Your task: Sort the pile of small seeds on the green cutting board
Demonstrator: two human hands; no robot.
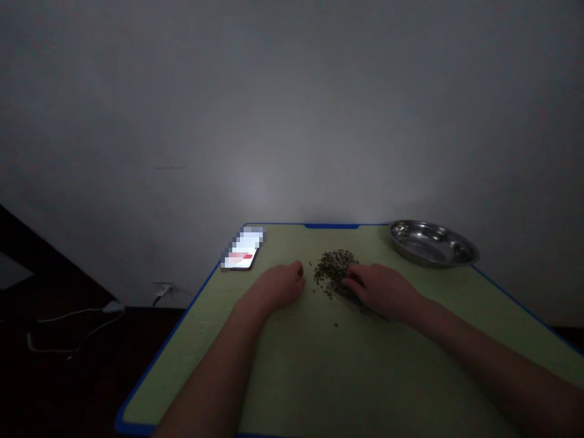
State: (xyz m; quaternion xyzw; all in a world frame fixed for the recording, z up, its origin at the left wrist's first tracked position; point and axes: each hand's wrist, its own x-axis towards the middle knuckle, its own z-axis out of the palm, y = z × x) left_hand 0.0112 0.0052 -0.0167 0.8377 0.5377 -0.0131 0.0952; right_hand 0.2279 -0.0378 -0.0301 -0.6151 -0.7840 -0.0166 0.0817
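Observation:
A loose pile of small dark brown grains, like peppercorns or seeds (pixel 335 266), is spread on the light green table (pixel 292 377). My right hand (pixel 381 289) reaches into the pile's right side, thumb and fingers pinched together low over the grains; what is between them is too small to make out. Under that hand lies a thin, see-through sheet or bag (pixel 365 309), mostly covered. Left of the pile, my left hand (pixel 281 285) rests on the tabletop with its fingers curled in. The inside of that curl is hidden. One stray grain (pixel 336 325) sits nearer to me.
A shallow oval steel bowl (pixel 429 244) stands at the table's back right corner. At the back left is a phone with its screen lit (pixel 244 248). A grey wall (pixel 292 121) rises behind the table. White cables and an adapter (pixel 113 306) lie low at the left.

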